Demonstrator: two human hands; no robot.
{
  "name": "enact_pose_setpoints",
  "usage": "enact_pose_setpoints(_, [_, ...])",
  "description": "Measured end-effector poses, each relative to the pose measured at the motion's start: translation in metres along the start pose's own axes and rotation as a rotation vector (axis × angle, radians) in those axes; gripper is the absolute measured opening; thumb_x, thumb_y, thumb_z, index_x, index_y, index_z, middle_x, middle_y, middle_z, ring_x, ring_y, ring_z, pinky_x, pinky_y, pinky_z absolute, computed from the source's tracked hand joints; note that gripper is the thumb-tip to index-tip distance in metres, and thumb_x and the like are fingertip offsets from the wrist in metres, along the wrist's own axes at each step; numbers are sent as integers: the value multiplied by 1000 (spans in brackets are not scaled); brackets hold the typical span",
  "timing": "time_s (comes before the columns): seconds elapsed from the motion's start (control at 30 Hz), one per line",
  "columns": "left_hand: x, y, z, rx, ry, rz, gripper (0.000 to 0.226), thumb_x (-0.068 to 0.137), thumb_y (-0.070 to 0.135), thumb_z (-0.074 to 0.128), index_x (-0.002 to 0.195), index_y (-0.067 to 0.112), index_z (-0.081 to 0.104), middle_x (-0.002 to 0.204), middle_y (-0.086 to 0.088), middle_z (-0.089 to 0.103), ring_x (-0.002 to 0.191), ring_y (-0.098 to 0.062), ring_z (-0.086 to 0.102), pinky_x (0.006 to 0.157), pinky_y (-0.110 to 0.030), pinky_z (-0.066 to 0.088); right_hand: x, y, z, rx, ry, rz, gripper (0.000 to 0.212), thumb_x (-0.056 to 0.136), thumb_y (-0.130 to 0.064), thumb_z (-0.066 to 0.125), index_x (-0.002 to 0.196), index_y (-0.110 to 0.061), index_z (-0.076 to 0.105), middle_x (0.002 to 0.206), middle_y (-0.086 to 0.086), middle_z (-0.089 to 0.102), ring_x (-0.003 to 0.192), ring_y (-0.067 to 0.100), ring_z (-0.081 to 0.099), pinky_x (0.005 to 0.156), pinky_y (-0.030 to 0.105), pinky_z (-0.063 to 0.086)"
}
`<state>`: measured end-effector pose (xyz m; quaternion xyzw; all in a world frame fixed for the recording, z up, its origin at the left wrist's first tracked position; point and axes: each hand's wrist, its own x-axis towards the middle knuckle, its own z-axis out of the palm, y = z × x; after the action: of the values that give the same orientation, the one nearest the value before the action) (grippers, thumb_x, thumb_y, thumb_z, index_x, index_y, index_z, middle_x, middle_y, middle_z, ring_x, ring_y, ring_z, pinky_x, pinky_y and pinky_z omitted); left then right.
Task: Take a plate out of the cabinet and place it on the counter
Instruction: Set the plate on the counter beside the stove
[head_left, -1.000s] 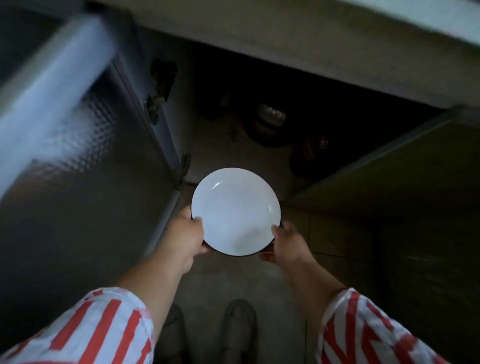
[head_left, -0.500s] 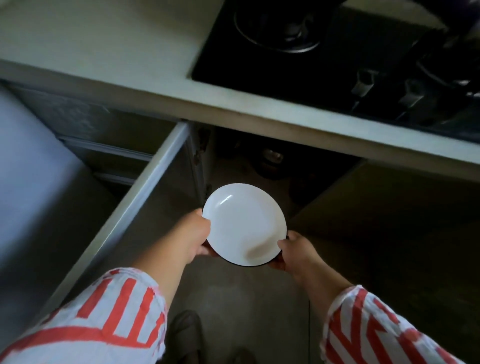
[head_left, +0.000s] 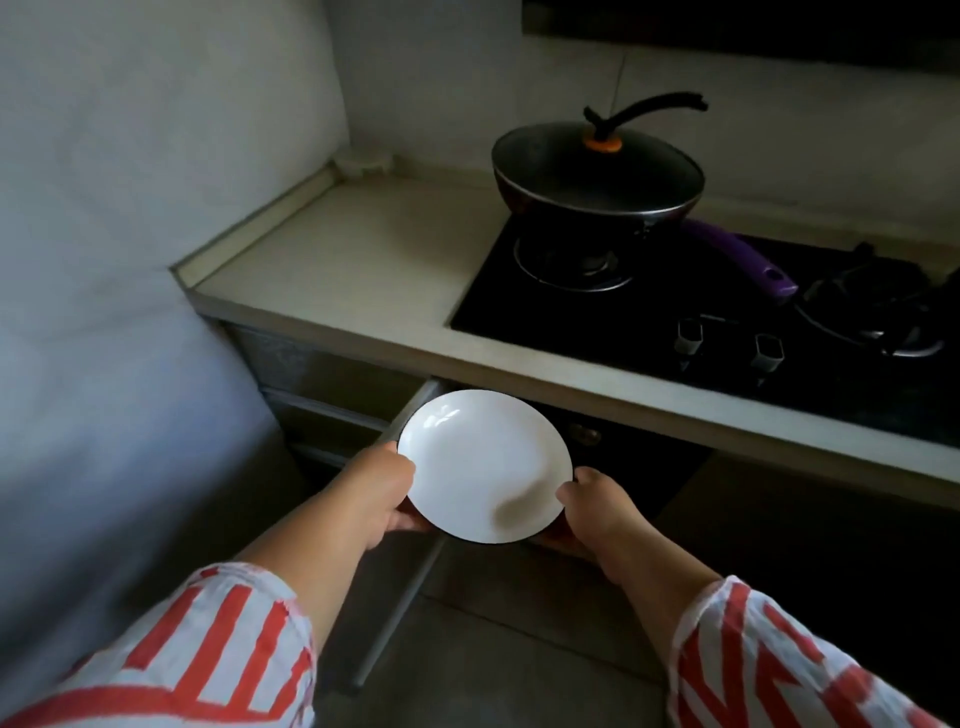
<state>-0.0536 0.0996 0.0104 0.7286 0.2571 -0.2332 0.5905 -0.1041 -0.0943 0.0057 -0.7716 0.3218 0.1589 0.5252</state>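
Note:
A round white plate (head_left: 483, 462) with a thin dark rim is held level in front of the open cabinet (head_left: 628, 467), below the counter's front edge. My left hand (head_left: 376, 493) grips its left rim, thumb on top and fingers underneath. My right hand (head_left: 597, 506) grips the right rim the same way. The pale counter (head_left: 353, 260) stretches out above and behind the plate, to the left of the stove. The cabinet's inside is dark and its contents cannot be made out.
A black gas stove (head_left: 675, 301) is set into the counter on the right, with a lidded black pan (head_left: 597, 176) with a purple handle on its left burner. The cabinet's left door (head_left: 400, 582) stands open beside my left arm. A wall (head_left: 130, 208) runs along the left.
Both hands have lifted the plate out of the cabinet opening and up toward the counter edge. My head has tipped up, bringing the counter, stove and pan into view.

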Motion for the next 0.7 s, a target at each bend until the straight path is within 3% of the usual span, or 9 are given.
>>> enact_pose_setpoints(0.07, [2, 23, -12, -14, -14, 60, 37, 93, 7, 39, 126, 17, 54, 119, -12, 60, 99, -31, 61, 55, -39, 56, 2, -25, -1, -42, 14, -57, 30, 96, -12, 36, 121, -8, 53, 78, 0, 49, 65, 11, 48, 45, 22, 34])
enact_pose_setpoints(0.1, [5, 35, -19, -19, -23, 88, 38, 93, 6, 38, 125, 16, 55, 118, -12, 61, 96, -29, 62, 54, -38, 56, 7, -37, 1, -55, 23, -88, 29, 96, -12, 36, 119, -7, 54, 78, 0, 49, 65, 12, 48, 47, 24, 34])
enact_pose_setpoints(0.2, [22, 68, -39, -58, -26, 143, 38, 91, 4, 34, 120, 13, 58, 108, -11, 65, 90, -29, 65, 57, -40, 57, 23, -75, 17, -14, 41, -151, 31, 92, -14, 37, 118, -9, 54, 87, 4, 57, 83, 25, 62, 69, 40, 56])
enact_pose_setpoints(0.27, [39, 88, -52, -85, -25, 168, 34, 92, 3, 33, 113, 12, 58, 100, -8, 65, 84, -27, 65, 50, -37, 56, 38, -103, 28, 39, 37, -169, 25, 93, -13, 37, 113, -12, 52, 90, 6, 59, 89, 32, 66, 80, 46, 59])
enact_pose_setpoints(0.37, [75, 117, -70, -131, -14, 201, 33, 92, 2, 34, 115, 14, 54, 111, -9, 62, 93, -29, 62, 54, -39, 55, 63, -145, 47, 49, 47, -189, 16, 95, -12, 35, 105, -18, 46, 82, 7, 57, 75, 27, 67, 76, 41, 61])
enact_pose_setpoints(0.47, [113, 139, -85, -177, 8, 203, 33, 90, 1, 36, 116, 12, 52, 114, -9, 59, 95, -29, 60, 56, -40, 53, 88, -180, 68, 43, 58, -158, 24, 96, -10, 37, 117, -7, 49, 78, 4, 52, 66, 19, 59, 58, 23, 58])
enact_pose_setpoints(0.57, [150, 156, -95, -184, 18, 188, 28, 90, -1, 33, 106, 12, 52, 105, -8, 59, 98, -31, 59, 63, -43, 55, 120, -201, 88, 54, 51, -137, 32, 95, -11, 40, 126, -6, 49, 84, 5, 54, 73, 21, 60, 69, 35, 60])
enact_pose_setpoints(0.7, [194, 171, -102, -139, 23, 203, 32, 89, -2, 35, 106, 17, 53, 105, -7, 59, 96, -28, 58, 77, -46, 54, 157, -222, 111, 28, 93, -76, 16, 96, -8, 43, 110, -5, 50, 95, 9, 55, 66, 15, 51, 70, 31, 51])
